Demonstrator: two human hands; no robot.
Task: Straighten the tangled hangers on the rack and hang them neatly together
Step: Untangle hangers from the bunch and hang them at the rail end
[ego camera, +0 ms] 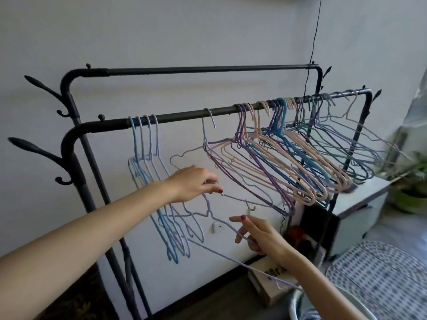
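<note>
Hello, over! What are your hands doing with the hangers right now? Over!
Left hand pinching loose pale hanger. Right hand holding second one. Four hangers neat on front rail. Tangled bunch waits right.

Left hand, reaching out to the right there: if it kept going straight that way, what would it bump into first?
Probably the tangled bunch of purple and peach wire hangers hanging slanted on the front rail, just beyond the left hand; depth is hard to judge.

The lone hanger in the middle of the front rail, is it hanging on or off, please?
On: the hanger's hook curls over the front rail, apart from both groups.
</note>
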